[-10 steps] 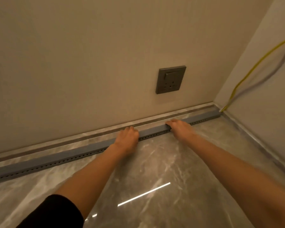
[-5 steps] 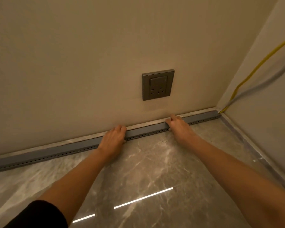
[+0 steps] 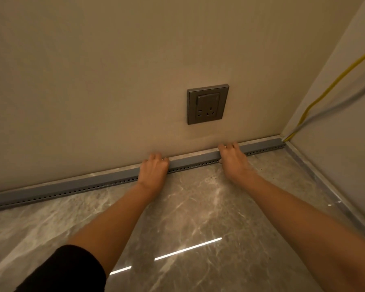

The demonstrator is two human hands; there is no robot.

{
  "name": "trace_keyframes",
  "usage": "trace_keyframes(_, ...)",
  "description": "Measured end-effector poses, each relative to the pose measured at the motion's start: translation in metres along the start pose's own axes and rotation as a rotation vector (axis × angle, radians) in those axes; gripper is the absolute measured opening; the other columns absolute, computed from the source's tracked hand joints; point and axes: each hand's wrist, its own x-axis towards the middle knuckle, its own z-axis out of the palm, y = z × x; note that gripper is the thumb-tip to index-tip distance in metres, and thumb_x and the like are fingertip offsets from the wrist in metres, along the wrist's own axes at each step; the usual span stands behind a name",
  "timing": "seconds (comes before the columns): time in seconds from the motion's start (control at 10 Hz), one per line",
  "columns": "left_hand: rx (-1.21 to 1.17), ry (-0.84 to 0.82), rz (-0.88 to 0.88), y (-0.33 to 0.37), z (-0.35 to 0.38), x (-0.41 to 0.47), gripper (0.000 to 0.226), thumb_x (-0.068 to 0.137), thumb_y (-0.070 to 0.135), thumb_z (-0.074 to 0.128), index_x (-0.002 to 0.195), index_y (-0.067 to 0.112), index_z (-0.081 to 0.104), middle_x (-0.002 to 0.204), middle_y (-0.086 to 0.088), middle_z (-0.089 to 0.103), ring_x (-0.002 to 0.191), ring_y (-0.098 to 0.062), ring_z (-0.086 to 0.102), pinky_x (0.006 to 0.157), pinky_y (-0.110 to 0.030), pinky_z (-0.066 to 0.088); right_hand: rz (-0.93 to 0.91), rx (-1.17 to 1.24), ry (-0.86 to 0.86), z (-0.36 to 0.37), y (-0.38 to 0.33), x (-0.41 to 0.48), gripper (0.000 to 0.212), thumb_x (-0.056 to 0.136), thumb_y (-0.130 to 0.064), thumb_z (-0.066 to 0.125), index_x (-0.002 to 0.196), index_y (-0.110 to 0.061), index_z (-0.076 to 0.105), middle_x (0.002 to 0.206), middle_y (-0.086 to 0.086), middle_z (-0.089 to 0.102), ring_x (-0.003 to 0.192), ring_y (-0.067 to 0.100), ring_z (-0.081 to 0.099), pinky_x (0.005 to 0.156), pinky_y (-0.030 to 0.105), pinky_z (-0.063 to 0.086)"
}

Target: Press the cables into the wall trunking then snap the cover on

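- The trunking point(image 3: 194, 159) is showing as a long, slim gray bar with a smooth matte top and a row of small round holes along its lower front face.
- It is lying on the floor point(image 3: 198, 207) at the foot of the back wall point(image 3: 93, 81). Its long axis is running from the lower left edge of the frame up to the room corner at the middle right, and the perforated face is pointing out toward the camera.
- The floor is glossy gray marble with pale veins, and bright streaks of reflected light are lying across it at the lower centre. A narrow strip of matching marble skirting point(image 3: 114, 172) is showing just above the trunking.
- The left hand point(image 3: 154, 168) is gripping the trunking left of centre, with its fingers curling over the top edge toward the wall.
- The right hand point(image 3: 233, 159) is gripping it further right, fingers lying over the top and the thumb tip showing at the front.
- A black sleeve point(image 3: 67, 268) is covering the left upper arm at the lower left.
- A square dark gray socket point(image 3: 208, 104) is sitting on the matte beige wall, above the gap between the hands.
- A yellow cable point(image 3: 325, 95) and a gray cable point(image 3: 346, 100) are hanging down the right-hand wall into the corner at the trunking's right end.
- Compared with a second ago, both hands are staying on the trunking, and the skirting strip above it is showing narrower.
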Motion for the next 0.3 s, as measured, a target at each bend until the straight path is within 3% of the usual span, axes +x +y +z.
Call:
trace_keyframes(0.2,-0.177,-0.072,-0.082,-0.002,-0.027,-0.005,0.024,0.097,0.008,0.044,0.118,0.002,0.054,0.123,-0.019,0.053,0.115,-0.036,0.053,0.09,-0.043,0.046,0.004,-0.031,-0.128,-0.034,-0.03,-0.01,0.034,0.092,-0.006,0.05,0.125,-0.005,0.05,0.13,0.015,0.054,0.123,0.032,0.051,0.099,0.04,0.044)
trace_keyframes(0.3,-0.269,-0.014,-0.116,-0.008,-0.051,-0.015,0.026,0.097,0.01,0.042,0.12,0.003,0.051,0.124,-0.019,0.052,0.114,-0.038,0.053,0.09,-0.043,0.045,-0.015,0.049,-0.133,-0.064,-0.047,-0.022,0.032,0.093,-0.005,0.047,0.125,-0.003,0.05,0.131,0.017,0.054,0.123,0.033,0.051,0.098,0.04,0.045)
